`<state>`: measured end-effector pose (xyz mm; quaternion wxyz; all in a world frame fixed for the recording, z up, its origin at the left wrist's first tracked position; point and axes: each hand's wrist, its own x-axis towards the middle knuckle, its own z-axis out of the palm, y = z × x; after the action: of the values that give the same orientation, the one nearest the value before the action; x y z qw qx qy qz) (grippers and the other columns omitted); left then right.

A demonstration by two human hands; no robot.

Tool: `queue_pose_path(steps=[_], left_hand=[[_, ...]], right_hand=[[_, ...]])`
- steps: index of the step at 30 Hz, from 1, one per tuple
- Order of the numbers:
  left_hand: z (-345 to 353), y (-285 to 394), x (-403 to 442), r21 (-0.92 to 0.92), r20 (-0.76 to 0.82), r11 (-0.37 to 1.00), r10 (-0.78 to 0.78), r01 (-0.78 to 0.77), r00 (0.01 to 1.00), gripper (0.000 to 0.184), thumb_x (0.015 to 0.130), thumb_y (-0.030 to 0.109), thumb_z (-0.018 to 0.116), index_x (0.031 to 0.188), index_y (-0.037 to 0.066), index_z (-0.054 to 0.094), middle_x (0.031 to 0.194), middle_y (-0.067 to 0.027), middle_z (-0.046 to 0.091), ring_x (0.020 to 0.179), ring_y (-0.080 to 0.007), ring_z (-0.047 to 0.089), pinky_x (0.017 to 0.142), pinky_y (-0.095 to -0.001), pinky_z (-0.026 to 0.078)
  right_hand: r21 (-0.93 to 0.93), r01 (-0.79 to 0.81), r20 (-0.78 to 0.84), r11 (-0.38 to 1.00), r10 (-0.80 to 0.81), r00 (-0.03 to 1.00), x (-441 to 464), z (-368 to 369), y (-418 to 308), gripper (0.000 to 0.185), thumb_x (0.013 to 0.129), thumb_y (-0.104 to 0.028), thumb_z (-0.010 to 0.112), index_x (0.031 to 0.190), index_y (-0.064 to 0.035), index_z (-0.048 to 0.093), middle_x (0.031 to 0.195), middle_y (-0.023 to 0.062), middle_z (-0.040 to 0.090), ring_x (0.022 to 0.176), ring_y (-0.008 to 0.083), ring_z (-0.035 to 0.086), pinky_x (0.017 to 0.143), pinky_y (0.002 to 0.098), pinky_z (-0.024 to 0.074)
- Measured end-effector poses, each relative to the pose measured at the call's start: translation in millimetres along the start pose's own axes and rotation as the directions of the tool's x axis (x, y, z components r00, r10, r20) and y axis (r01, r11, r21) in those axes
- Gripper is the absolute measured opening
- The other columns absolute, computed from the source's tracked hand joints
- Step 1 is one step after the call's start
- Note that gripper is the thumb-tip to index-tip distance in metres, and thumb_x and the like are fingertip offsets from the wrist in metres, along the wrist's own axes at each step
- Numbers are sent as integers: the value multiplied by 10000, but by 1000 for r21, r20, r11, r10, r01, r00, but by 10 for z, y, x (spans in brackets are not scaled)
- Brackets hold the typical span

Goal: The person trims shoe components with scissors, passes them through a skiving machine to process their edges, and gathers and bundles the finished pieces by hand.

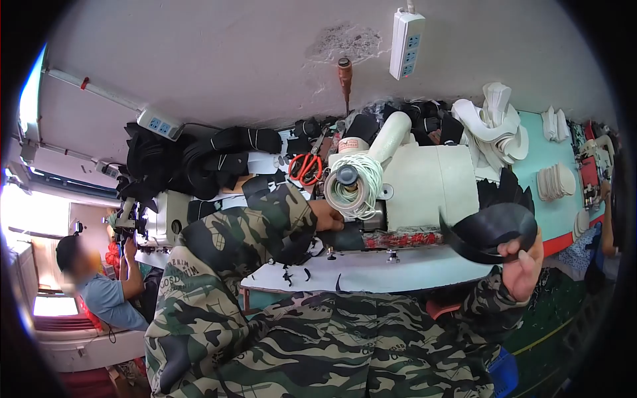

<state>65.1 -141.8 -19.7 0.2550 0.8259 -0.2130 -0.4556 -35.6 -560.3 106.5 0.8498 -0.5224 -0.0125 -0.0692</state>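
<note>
My right hand is closed on the near edge of a curved black sheet piece, raised at the right end of the machine. The piece bends into a loop with a pointed tip on its left. My left hand is beside the white sewing machine, its fingers curled at a small black piece near the machine's front edge. A coil of pale green cord around a post partly hides those fingers. What lies under the machine head is hidden.
Red-handled scissors lie behind my left hand. Stacked black pieces fill the back left; white cut pieces stand at the back right. A screwdriver stands upright by the wall. A co-worker sits at another machine, left.
</note>
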Motion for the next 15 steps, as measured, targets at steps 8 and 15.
queue_pose_path(steps=[8,15], left_hand=[[-160,249,70,335,-259,942,89,2,962,249,828,218,573,1008,47,600,926,-105,608,843,-169,576,751,-320,452],[-261,238,168,443,-426,896,194,17,883,270,827,225,571,1035,54,592,972,-117,596,881,-179,573,779,-331,453]], right_hand=[[-416,46,-303,908,-186,934,-150,-127,-138,486,830,38,458,1307,18,368,858,102,567,755,151,569,729,279,482],[-905,61,-2,422,-148,989,1,230,346,222,771,-1,572,987,-13,620,862,115,585,760,219,589,689,300,478]])
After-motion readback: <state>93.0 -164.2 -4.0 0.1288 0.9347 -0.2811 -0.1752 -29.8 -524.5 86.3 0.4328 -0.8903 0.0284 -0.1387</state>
